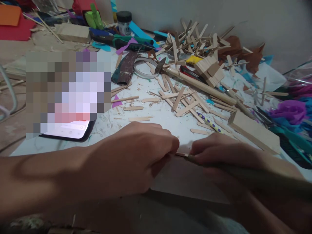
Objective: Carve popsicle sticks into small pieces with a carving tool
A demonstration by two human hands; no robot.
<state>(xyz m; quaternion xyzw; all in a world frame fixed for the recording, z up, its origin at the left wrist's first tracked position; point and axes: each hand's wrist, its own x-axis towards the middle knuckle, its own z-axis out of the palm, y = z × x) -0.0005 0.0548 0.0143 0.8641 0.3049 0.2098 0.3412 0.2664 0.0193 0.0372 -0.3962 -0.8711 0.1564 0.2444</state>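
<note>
Slippage is the chief hazard, since the left hand (146,149), curled tightly on a thin wooden strip (180,154) spanning the gap between hands, sits near the tip of a slim tool (191,158) gripped in the folded right hand (216,150), where overpressing could snap wood or gash skin.

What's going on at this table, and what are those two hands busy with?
One person is working with both hands close together at the near edge of a white surface. The left hand is closed, with a thin piece showing between it and the right hand, which grips a slim tool, too dark to name. Beyond them lie scattered wooden sticks and a hammer. A lit phone lies beyond the left forearm, a wooden block near the right hand.
</note>
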